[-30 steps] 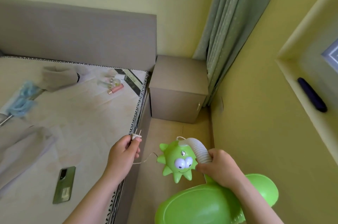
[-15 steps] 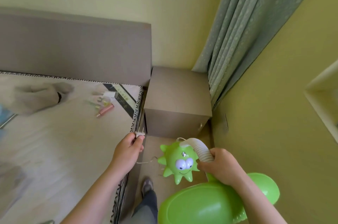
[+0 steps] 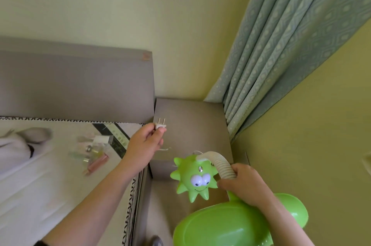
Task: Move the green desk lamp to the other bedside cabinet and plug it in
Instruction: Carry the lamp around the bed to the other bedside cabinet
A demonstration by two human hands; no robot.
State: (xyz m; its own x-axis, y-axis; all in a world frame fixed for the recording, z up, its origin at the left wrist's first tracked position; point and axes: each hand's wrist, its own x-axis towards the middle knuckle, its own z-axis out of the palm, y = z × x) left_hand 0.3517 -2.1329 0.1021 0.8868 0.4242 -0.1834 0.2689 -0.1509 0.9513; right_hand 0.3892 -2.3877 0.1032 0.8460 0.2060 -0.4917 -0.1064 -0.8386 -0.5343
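Now, line by line:

Left hand: the left hand [image 3: 145, 143] pinches the white plug [image 3: 160, 124] between thumb and fingertips, its two prongs pointing up toward 12 o'clock, over the near left corner of the cabinet top.

Right hand: the right hand [image 3: 246, 184] is clenched around the ribbed white neck [image 3: 219, 162] of the green desk lamp [image 3: 226, 223], carried in the air at 5 o'clock of the frame.

Lamp head: the spiky green lamp head [image 3: 193, 177] with cartoon eyes hangs at 9 o'clock of the right hand, in front of the cabinet.

Bedside cabinet: the grey bedside cabinet [image 3: 192, 125] sits in the corner, headboard [image 3: 76, 83] at its 9 o'clock, curtain [image 3: 281, 54] at its 2 o'clock.

Clear pouch: a see-through bag [image 3: 91, 150] on the mattress [image 3: 50, 185] holds small bottles and a pink tube; blur hides details.

Hard to make out: the thin cord [image 3: 165, 149] shows only below the left hand. Lamp base cut off by the bottom edge. A blurred grey-white cloth [image 3: 20, 145] lies at 9 o'clock.
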